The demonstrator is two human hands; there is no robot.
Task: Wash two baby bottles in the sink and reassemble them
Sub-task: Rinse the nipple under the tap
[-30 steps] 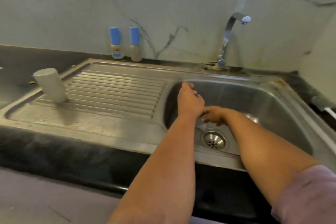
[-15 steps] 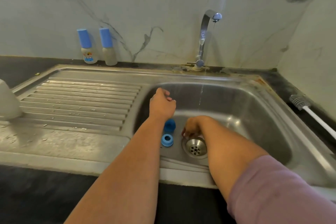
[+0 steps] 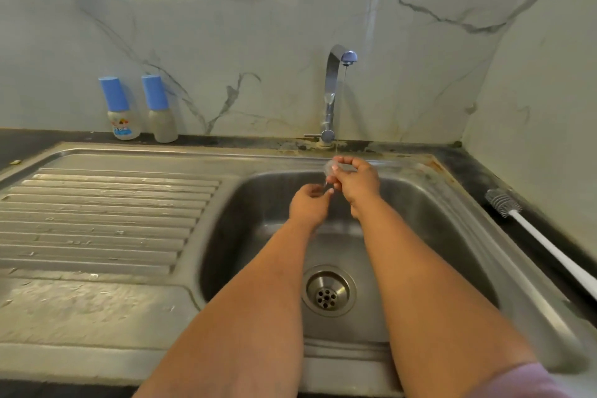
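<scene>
Over the steel sink [image 3: 458, 236], the right hand [image 3: 357, 182] is pinching a clear teat [image 3: 332, 168] right under the tap [image 3: 336, 90] trickle, left hand [image 3: 308, 205] hovering loosely cupped just below it.

Single head-worn wide-angle view, looking forward and down from the front edge of the sink [image 3: 381, 203], tap [image 3: 332, 90] centred beyond it, marble wall close behind the tap, both forearms reaching in from below, drainboard [image 3: 97, 220] left of the sink
</scene>
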